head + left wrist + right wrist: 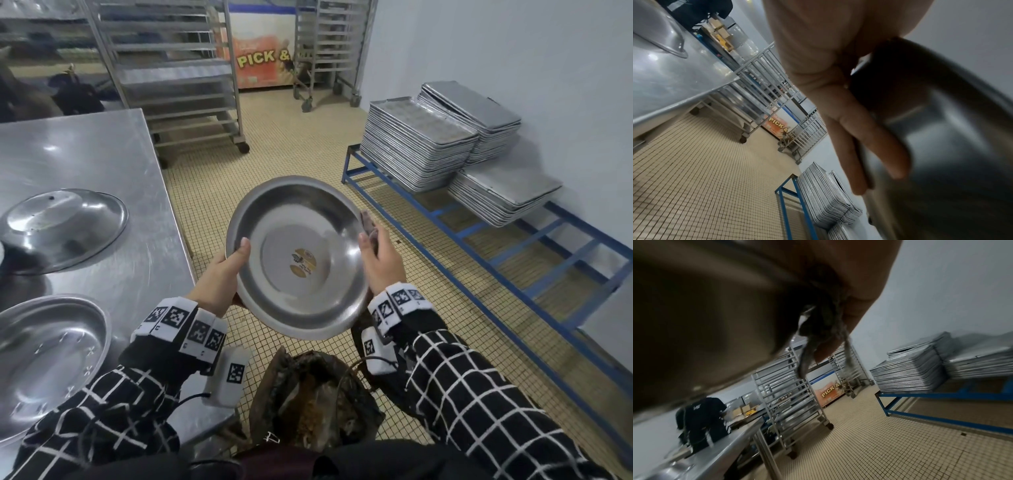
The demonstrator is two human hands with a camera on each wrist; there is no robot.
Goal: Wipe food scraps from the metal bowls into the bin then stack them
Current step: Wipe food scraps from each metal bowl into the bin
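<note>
The metal bowl (pixel 297 255) is held tilted over the bin (pixel 315 404), inside looking wiped clean w/ only a sticker at its centre, so this one seems done and due for stacking. Left hand (pixel 219 277) grips its near-left rim, thumb over the edge; right hand (pixel 382 258) holds the right rim plus a grey rag (pixel 368 224) (pinched against the bowl). Two more bowls (pixel 63 228) sit on the steel table (pixel 102 150), one upside down, the other upright and prob. not yet stacked.

Two bowls (pixel 48 356) (pixel 63 226) are set on the steel table (pixel 113 161). Tray stacks (pixel 418 150) are carried by a blue rack (pixel 534 236) on the tiled floor (pixel 274 150).
</note>
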